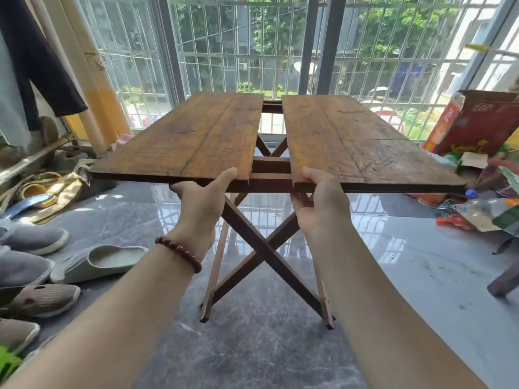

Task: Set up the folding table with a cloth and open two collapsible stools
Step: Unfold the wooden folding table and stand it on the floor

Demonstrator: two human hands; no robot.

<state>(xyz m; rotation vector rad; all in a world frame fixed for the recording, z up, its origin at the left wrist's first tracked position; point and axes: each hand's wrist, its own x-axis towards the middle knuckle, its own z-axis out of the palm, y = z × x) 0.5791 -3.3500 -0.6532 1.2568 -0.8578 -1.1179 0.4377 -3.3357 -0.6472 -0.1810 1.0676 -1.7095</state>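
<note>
The folding bench (179, 138) stood on the glossy floor (393, 262) before the barred window (238, 43), its crossed legs (264, 251) splayed and its two wooden leaves almost level but parted by a gap down the middle, through which the frame rails showed. The left hand (200, 197) gripped the near edge of the left leaf, thumb on top and fingers curled beneath; the right hand (320, 199) clasped the near edge of the right leaf (351, 144) the same way, just beside the gap. The step in hand looked to be seating the top, and doing it well probably meant drawing both leaves together evenly, so that neither racked the frame, while keeping the fingers beneath clear of the closing gap and the leg joints. Checking that all feet sat flat on that slick floor would matter before any weight went on. No cloth or stools could be seen; shoes (98, 262) lay at the left and a red carton (477, 122) at the right.
</note>
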